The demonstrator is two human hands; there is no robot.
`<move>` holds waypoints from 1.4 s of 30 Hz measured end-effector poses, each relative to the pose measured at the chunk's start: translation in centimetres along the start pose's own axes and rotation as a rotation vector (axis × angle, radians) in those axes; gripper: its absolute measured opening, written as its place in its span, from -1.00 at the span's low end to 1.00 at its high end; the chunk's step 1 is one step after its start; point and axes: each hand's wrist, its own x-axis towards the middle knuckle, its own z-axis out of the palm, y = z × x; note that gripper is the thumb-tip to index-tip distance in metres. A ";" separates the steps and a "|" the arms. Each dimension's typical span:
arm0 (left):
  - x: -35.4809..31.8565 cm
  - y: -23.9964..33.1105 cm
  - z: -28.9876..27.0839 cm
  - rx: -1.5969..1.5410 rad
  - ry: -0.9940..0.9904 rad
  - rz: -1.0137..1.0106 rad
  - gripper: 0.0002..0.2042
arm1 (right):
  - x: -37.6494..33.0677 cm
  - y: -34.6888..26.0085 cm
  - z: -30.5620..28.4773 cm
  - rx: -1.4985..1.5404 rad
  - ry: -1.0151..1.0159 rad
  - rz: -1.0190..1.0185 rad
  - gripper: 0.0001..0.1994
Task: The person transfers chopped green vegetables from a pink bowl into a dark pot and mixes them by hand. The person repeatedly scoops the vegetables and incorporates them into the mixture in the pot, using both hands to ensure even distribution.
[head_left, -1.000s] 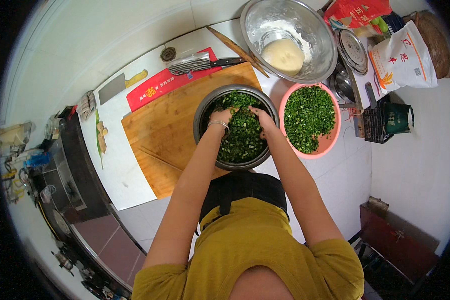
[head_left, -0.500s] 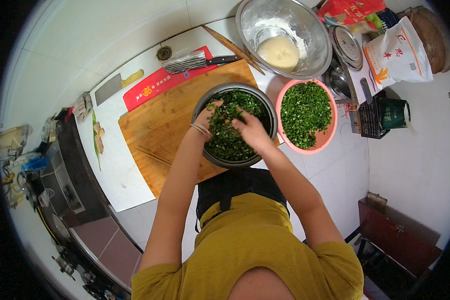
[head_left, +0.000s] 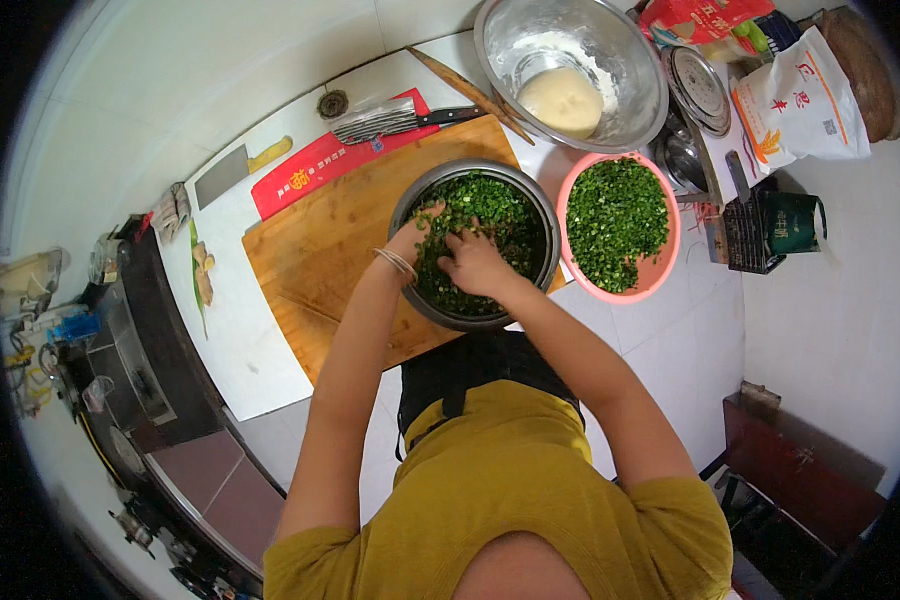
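Both hands are down inside a dark metal bowl (head_left: 548, 215) of chopped green chives (head_left: 490, 200), which stands on a wooden cutting board (head_left: 300, 265). My left hand (head_left: 410, 240) is at the bowl's left inner side, a pale band around its wrist. Its fingers curl into the greens, which partly cover them. Toward the bowl's middle, my right hand (head_left: 477, 266) has its fingers bent into the same greens, tips partly buried. Right of the bowl, a pink basin (head_left: 650, 272) holds more chopped chives (head_left: 615, 220).
A large steel bowl (head_left: 645, 60) with pale dough (head_left: 562, 102) stands behind. Left of it lie a wooden stick (head_left: 460, 82), a black-handled knife (head_left: 450, 117) on a red sheet (head_left: 295, 180), and a cleaver (head_left: 223, 177). Ginger (head_left: 203, 272) lies at the table's left.
My right hand has moved left and slightly down into the greens, closer to my left hand. The left hand stays near the bowl's left side. The whole view has shifted slightly.
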 end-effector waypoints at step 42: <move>4.0 -2.0 -1.0 -0.380 -0.137 0.029 -0.55 | -5.6 0.5 2.9 -0.282 0.178 -0.263 -0.57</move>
